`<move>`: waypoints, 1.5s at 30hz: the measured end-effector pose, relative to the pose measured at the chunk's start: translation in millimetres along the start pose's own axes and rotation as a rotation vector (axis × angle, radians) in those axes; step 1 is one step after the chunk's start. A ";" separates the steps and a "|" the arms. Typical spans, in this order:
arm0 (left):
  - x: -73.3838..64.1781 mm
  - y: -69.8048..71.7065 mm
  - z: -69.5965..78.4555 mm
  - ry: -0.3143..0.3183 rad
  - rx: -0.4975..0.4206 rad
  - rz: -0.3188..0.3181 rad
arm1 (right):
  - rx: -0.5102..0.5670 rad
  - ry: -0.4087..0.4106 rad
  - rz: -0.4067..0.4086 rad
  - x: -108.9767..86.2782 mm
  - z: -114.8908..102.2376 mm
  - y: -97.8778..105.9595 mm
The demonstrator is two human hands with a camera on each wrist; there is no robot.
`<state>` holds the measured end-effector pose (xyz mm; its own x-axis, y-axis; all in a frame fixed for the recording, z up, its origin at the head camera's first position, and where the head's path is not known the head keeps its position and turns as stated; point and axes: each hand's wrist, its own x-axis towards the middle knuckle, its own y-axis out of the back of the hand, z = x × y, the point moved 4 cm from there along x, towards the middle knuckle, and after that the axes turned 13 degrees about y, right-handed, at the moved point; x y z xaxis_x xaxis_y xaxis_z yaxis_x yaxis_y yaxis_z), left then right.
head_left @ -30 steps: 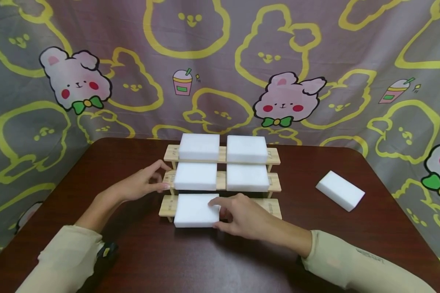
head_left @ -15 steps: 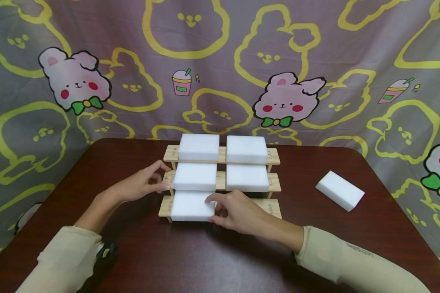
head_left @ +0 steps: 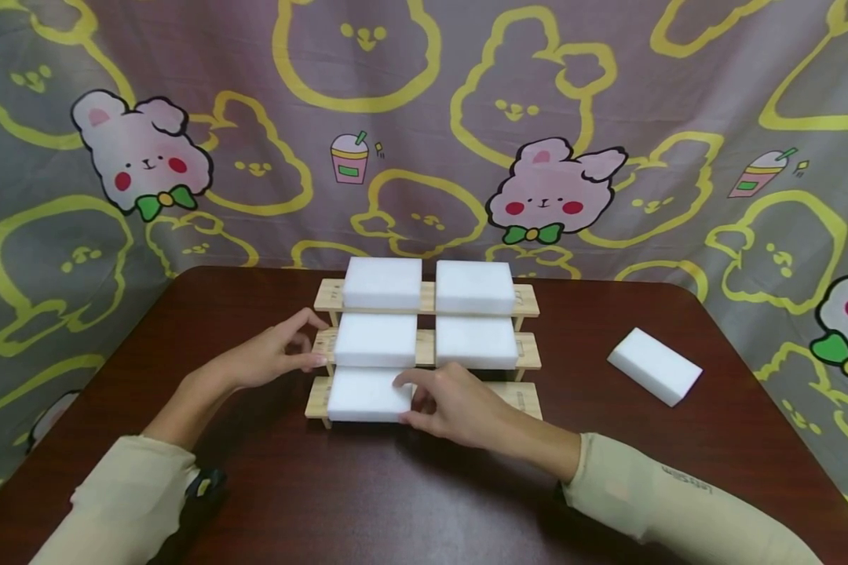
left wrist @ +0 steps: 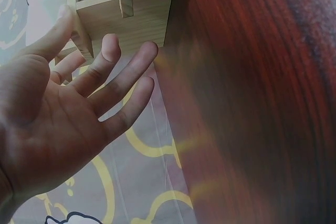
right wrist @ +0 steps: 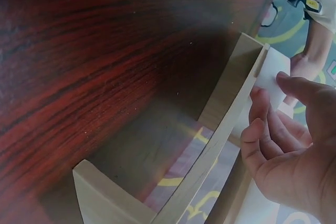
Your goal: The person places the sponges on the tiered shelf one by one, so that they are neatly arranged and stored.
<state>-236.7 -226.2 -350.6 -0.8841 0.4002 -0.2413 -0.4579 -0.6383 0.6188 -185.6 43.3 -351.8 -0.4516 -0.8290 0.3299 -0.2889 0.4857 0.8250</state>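
Note:
A three-tiered wooden rack (head_left: 514,392) stands mid-table. On the left of its lowest shelf lies a white sponge block (head_left: 363,395), and my right hand (head_left: 459,406) pinches its right end between thumb and fingers. In the right wrist view this white sponge (right wrist: 274,66) sits on the shelf under the fingertips. My left hand (head_left: 272,353) holds the left end of the middle shelf, thumb in front and index finger behind. The left wrist view shows the other fingers of the left hand (left wrist: 58,124) spread loosely below the wood.
Two white sponges lie on the top shelf, among them the top left sponge (head_left: 381,282), and two on the middle shelf, including the middle right sponge (head_left: 476,343). A loose sponge (head_left: 653,367) lies on the dark table (head_left: 367,502) to the right. A patterned curtain (head_left: 424,118) hangs behind.
The right hand has pushed the lowest sponge back and slightly left, so it now sits farther in on the bottom shelf. My left hand stays at the rack.

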 end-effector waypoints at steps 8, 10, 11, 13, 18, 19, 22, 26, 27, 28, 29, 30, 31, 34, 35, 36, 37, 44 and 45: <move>0.0 -0.3 1.6 -0.011 0.005 0.001 | -0.003 0.001 0.010 1.0 1.1 0.5; -0.3 0.1 1.6 -0.006 0.008 0.002 | 0.002 0.005 0.013 0.9 1.1 0.4; -0.5 0.2 1.7 -0.006 0.008 0.000 | 0.006 0.007 0.015 0.7 1.1 0.5; -1.0 -0.2 2.3 -0.010 0.007 -0.003 | 0.012 0.008 0.016 0.1 0.6 1.2; -0.8 0.2 1.6 -0.008 0.000 -0.002 | 0.015 0.011 0.023 -4.2 -1.5 6.9; -0.7 0.2 1.3 -0.008 0.000 -0.001 | 0.020 0.010 0.025 -5.5 -2.4 8.9; -0.5 0.6 0.3 -0.011 0.003 0.001 | 0.054 0.014 0.032 -11.4 -4.8 16.1; -0.2 0.7 -0.4 -0.016 0.005 0.003 | 0.130 0.035 0.046 -22.4 -5.1 27.4; -0.3 0.7 -0.3 -0.014 0.005 0.004 | 0.147 0.041 0.048 -25.4 -5.1 30.7; -0.4 0.6 -0.1 -0.013 0.003 0.003 | 0.165 0.048 0.049 -28.4 -5.0 34.1; -0.3 0.4 0.1 -0.015 0.002 0.003 | 0.181 0.052 0.049 -31.2 -5.1 37.8; -0.3 0.2 0.1 -0.014 0.000 0.002 | 0.197 0.053 0.046 -33.9 -5.5 41.8; -0.4 0.1 0.3 -0.013 -0.001 0.002 | 0.208 0.054 0.043 -36.9 -5.5 45.5; -0.8 0.1 0.3 -0.018 0.001 0.004 | 0.217 0.063 0.045 -45.7 -4.1 56.7; -0.8 0.2 0.2 -0.018 0.002 0.005 | 0.213 0.060 0.048 -48.8 -3.4 60.5; -0.9 0.3 0.1 -0.018 0.003 0.006 | 0.209 0.058 0.052 -52.2 -2.3 64.0; -0.8 0.2 0.1 -0.019 0.003 0.005 | 0.203 0.052 0.057 -55.8 -1.3 67.6; 0.0 0.0 -0.9 -0.014 0.001 -0.001 | 0.168 -0.001 0.111 -83.7 12.2 93.0; 0.0 -0.3 -1.0 -0.012 0.001 -0.002 | 0.169 -0.006 0.118 -87.9 14.7 96.9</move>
<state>-236.7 -226.7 -351.4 -0.8817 0.4099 -0.2335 -0.4599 -0.6369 0.6188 -186.3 167.3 -307.6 -0.4960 -0.7619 0.4165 -0.3712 0.6197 0.6916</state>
